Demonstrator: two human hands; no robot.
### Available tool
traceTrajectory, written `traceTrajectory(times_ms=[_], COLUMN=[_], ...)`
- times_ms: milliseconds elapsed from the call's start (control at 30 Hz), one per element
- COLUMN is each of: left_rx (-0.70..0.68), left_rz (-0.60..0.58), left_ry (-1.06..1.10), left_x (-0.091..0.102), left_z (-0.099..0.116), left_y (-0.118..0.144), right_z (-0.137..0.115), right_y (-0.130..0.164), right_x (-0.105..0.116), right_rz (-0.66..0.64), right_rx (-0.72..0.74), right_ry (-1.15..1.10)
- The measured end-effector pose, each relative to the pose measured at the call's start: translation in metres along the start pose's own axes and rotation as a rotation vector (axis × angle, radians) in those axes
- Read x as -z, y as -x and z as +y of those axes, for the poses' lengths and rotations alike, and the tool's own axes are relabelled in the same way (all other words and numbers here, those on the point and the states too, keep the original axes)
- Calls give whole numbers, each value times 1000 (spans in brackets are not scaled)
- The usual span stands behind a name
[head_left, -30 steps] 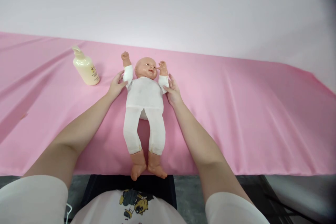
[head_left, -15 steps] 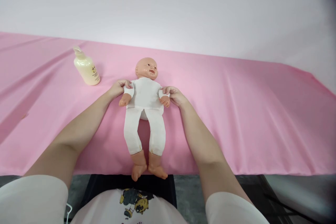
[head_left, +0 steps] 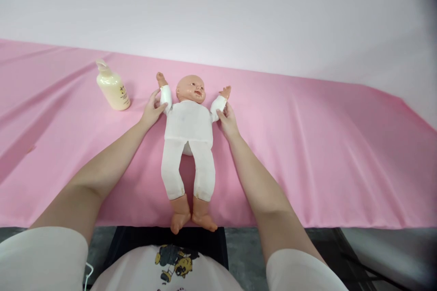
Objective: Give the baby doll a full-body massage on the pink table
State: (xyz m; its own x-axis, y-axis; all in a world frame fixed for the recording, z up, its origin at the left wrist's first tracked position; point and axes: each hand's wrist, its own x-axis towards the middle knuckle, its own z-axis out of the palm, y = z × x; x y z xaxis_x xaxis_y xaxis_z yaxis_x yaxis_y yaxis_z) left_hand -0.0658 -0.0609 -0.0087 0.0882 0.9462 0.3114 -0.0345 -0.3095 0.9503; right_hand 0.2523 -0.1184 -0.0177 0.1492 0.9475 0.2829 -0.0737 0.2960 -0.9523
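Pink cloth point(head_left: 324, 154) draped across the whole width of the frame, hiding the surface beneath, creased in long folds at the left and right, with its front edge hanging down along the lower part of the frame. Baby doll point(head_left: 189, 127) in white clothes lying face up at the centre, head toward the top, bare feet past the cloth's front edge. Cream bottle point(head_left: 112, 86) at upper left, well apart from the doll's head

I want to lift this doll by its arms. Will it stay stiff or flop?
Probably flops: the doll has a soft cloth body, creased at the hips. Its head looks like hard plastic, so it may tip back.
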Motion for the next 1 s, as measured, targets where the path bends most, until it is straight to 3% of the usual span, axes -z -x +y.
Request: traceTrajectory(times_ms=[100, 200, 367, 533, 767, 867, 1000], left_rx=[-56, -109, -68, -13, -22, -166, -372], left_rz=[41, 5, -74, -75, 17, 87, 144], left_ry=[-249, -503, -661, -609, -242, -181, -195], left_x=[3, 3, 0, 2, 4, 0, -11], left_z=[-1, 1, 8, 3, -13, 0, 36], left_y=[1, 2, 4, 1, -9, -9, 1], right_z=[-6, -11, -10, -3, 14, -8, -52], right_y=[5, 9, 10, 7, -7, -7, 0], right_x=[-2, -4, -6, -4, 7, 6, -5], right_rz=[-77, -183, -129, -87, -38, 23, 42], right_rx=[120, 201, 80, 41, 74, 195, 292], right_ry=[257, 478, 594, 579, 234, 207, 163])
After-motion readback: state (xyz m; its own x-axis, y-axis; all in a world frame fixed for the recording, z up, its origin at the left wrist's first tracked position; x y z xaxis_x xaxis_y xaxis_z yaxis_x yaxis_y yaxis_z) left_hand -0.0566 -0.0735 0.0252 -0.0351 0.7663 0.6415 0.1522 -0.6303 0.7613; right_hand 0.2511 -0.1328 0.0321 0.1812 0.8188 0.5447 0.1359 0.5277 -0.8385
